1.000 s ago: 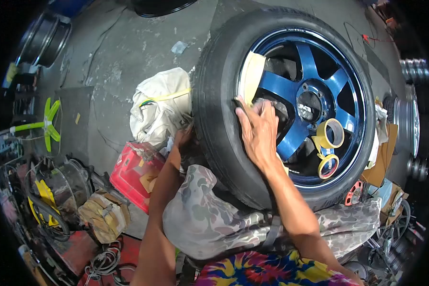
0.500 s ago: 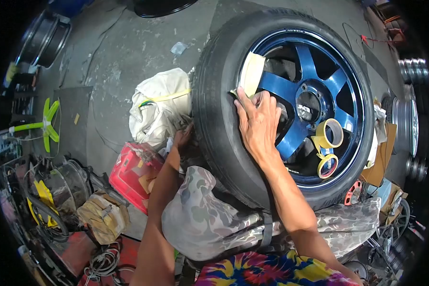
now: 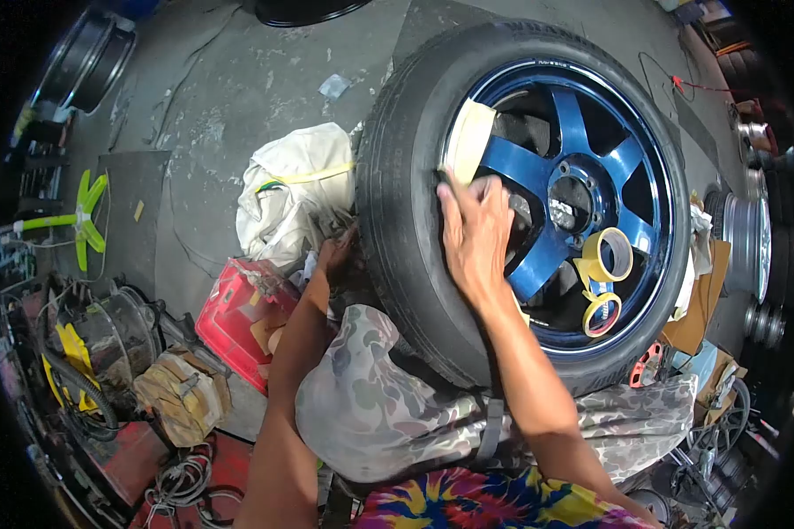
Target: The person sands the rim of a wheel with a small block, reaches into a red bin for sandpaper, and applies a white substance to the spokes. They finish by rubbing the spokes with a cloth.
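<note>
A black tyre [image 3: 397, 220] on a blue spoked wheel [image 3: 569, 115] leans toward my lap. My right hand [image 3: 481, 225] is over the rim's left edge, fingers bent, just below a cream strip of tape [image 3: 470, 141]; whether it holds something small is hidden by blur. My left hand [image 3: 337, 251] is low at the tyre's left side, partly in shadow beside a white cloth [image 3: 295, 194], its fingers mostly hidden. One tape roll [image 3: 610, 254] and a second, smaller roll [image 3: 602, 315] rest against the lower right spokes.
A red bin [image 3: 243, 317] stands left of my knee, with a worn cardboard box [image 3: 183, 397] beyond it. A green star-shaped stand [image 3: 86, 220] is on the floor at far left. More rims [image 3: 745, 229] line the right side.
My right hand has shifted slightly at the rim edge and its index finger is now blurred. The view has moved a little; my left hand stays beside the tyre.
</note>
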`<control>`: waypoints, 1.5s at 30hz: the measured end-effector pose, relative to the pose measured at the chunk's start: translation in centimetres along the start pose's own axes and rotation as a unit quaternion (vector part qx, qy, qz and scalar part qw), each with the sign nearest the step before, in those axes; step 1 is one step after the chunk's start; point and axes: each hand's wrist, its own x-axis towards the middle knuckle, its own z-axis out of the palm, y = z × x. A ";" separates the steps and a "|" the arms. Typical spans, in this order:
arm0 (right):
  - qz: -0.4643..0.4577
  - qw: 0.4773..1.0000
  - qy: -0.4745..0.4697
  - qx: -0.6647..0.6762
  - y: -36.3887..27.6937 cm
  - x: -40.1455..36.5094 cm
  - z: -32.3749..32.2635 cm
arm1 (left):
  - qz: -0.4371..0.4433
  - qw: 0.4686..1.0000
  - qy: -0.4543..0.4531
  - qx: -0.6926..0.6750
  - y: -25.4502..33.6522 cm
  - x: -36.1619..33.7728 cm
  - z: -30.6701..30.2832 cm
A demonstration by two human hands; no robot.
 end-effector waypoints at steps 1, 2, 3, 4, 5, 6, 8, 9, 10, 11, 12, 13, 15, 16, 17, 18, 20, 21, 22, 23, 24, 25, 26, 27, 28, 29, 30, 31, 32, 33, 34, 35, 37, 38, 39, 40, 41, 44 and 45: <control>-0.001 1.000 0.015 -0.002 0.7 1.2 0.8 | -0.001 1.000 0.005 0.007 0.4 -0.6 0.3; 0.018 1.000 0.015 -0.003 1.3 2.5 1.3 | -0.002 1.000 0.006 0.009 1.2 -0.7 0.8; 0.020 0.999 0.030 0.027 1.8 3.5 1.2 | -0.004 1.000 0.008 0.011 1.4 -0.9 0.8; 0.042 0.995 0.023 0.082 2.4 4.2 0.6 | -0.005 1.000 0.011 0.010 1.4 -1.1 0.8; 0.063 0.989 0.013 0.136 2.9 4.7 -0.2 | -0.007 1.000 0.015 0.008 1.4 -1.3 0.8; 0.117 0.971 0.003 0.210 3.0 4.6 -1.2 | -0.009 1.000 0.016 0.006 1.2 -1.2 0.8; 0.193 0.931 -0.056 0.305 2.8 4.1 -3.0 | -0.017 1.000 0.020 0.004 1.1 -0.9 0.8; 0.217 0.910 -0.089 0.341 2.7 4.1 -3.5 | -0.022 1.000 0.022 0.004 0.9 -0.9 0.8; 0.205 0.914 -0.110 0.334 2.4 4.1 -3.4 | -0.026 0.999 0.024 0.004 0.8 -0.8 0.8; 0.191 0.923 -0.088 0.321 1.8 3.8 -3.0 | -0.031 0.999 0.026 0.005 0.7 -0.8 0.8; 0.170 0.938 -0.112 0.280 2.2 3.7 -2.7 | -0.033 0.999 0.027 0.008 0.8 -0.9 0.7; 0.150 0.949 -0.136 0.240 2.9 3.5 -2.2 | -0.037 0.999 0.029 0.010 0.9 -0.9 0.7; 0.137 0.959 -0.172 0.177 3.6 3.3 -1.9 | -0.046 0.998 0.032 0.011 0.9 -0.9 0.7; 0.085 0.971 -0.158 0.158 3.3 3.1 -2.1 | -0.048 0.998 0.033 0.010 0.9 -0.9 0.7; 0.033 0.979 -0.144 0.138 3.0 2.8 -2.5 | -0.051 0.998 0.033 0.008 1.0 -0.8 0.8; 0.042 0.976 -0.163 0.138 1.8 2.6 -3.3 | -0.054 0.998 0.033 0.008 1.0 -0.8 0.8; -0.013 0.980 -0.171 0.105 1.7 1.8 -3.9 | -0.058 0.998 0.034 0.008 1.1 -0.7 0.9; -0.049 0.979 -0.177 0.091 1.9 1.4 -4.1 | -0.060 0.998 0.035 0.008 1.2 -0.7 0.9; -0.049 0.979 -0.176 0.091 1.8 0.9 -4.3 | -0.062 0.997 0.035 0.010 1.3 -0.8 0.9; -0.092 0.977 -0.172 0.083 1.7 0.5 -4.5 | -0.064 0.997 0.036 0.011 1.4 -0.7 1.0; -0.134 0.974 -0.168 0.076 1.6 0.1 -4.8 | -0.066 0.997 0.036 0.012 1.4 -0.7 1.0; -0.133 0.974 -0.168 0.075 1.6 -0.4 -5.1 | -0.069 0.997 0.036 0.014 1.5 -0.7 1.0; -0.155 0.971 -0.176 0.043 1.5 -0.9 -5.3 | -0.071 0.997 0.037 0.015 1.5 -0.6 1.1; -0.178 0.967 -0.184 0.012 1.5 -1.1 -5.4 | -0.074 0.996 0.038 0.015 1.6 -0.6 1.1; -0.179 0.967 -0.180 0.002 1.5 -1.3 -5.3 | -0.077 0.996 0.039 0.016 1.7 -0.6 1.1; -0.179 0.967 -0.180 0.002 1.7 -1.2 -5.1 | -0.080 0.996 0.040 0.016 1.7 -0.7 1.2; -0.181 0.969 -0.170 0.011 2.0 -1.0 -4.9 | -0.083 0.996 0.041 0.018 1.9 -0.7 1.2; -0.183 0.970 -0.159 0.020 2.2 -0.6 -4.6 | -0.085 0.995 0.042 0.018 2.0 -0.8 1.2; -0.184 0.970 -0.160 0.021 2.3 -0.2 -4.4 | -0.088 0.995 0.043 0.018 2.1 -0.9 1.3; -0.180 0.971 -0.153 0.021 2.3 0.3 -4.2 | -0.092 0.995 0.044 0.018 2.4 -1.0 1.4; -0.176 0.973 -0.147 0.020 2.4 0.9 -4.0 | -0.095 0.994 0.042 0.021 2.5 -1.1 1.5; -0.177 0.973 -0.148 0.019 2.5 1.6 -3.8 | -0.099 0.994 0.044 0.021 2.8 -1.2 1.7; -0.140 0.976 -0.163 0.020 2.7 2.9 -3.5 | -0.104 0.993 0.028 0.039 2.3 -0.7 1.6; -0.123 0.980 -0.159 0.006 2.6 3.7 -3.3 | -0.102 0.994 0.026 0.035 2.2 -0.4 1.6; -0.108 0.981 -0.159 0.000 2.7 4.4 -3.0 | -0.098 0.994 0.026 0.038 1.9 -0.3 1.4; -0.107 0.983 -0.150 -0.001 2.8 5.2 -2.7 | -0.089 0.995 0.027 0.040 1.8 -0.2 1.4; -0.104 0.985 -0.141 -0.004 2.9 5.9 -2.5 | -0.077 0.996 0.027 0.044 1.6 -0.3 1.3; -0.093 0.986 -0.138 0.000 3.0 7.2 -1.8 | -0.035 0.997 0.021 0.058 0.8 -0.3 1.1; -0.091 0.987 -0.133 -0.001 3.3 7.0 -1.6 | -0.021 0.998 0.015 0.065 0.5 -0.2 1.2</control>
